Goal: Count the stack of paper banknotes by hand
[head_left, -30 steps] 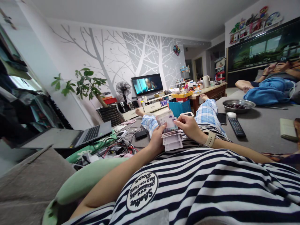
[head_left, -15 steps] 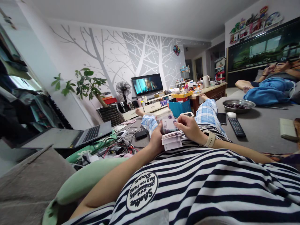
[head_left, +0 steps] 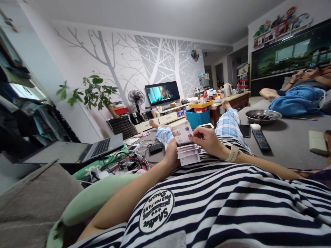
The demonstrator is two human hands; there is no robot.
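Observation:
A stack of banknotes [head_left: 184, 133] is gripped in my left hand [head_left: 171, 153] over my lap. Its upper notes stand up, while several others fold down over the fingers and fan out below. My right hand [head_left: 207, 138], with a pale watch [head_left: 232, 153] on its wrist, pinches the right edge of the front note between thumb and fingers. Just behind that hand a white-edged phone [head_left: 207, 126] shows in part. The stack hides most of my left fingers.
On the grey sofa to the right are a remote [head_left: 261, 139], a white mouse-like object [head_left: 256, 127], a metal bowl [head_left: 263, 117] of dark fruit and a blue cloth [head_left: 294, 100] by another person. Cables, a black box [head_left: 155, 148] and a laptop [head_left: 100, 147] lie left.
The front note has tipped up and leftward against the stack. My right hand has shifted slightly left, still pinching at the notes' edge. My left hand keeps its grip.

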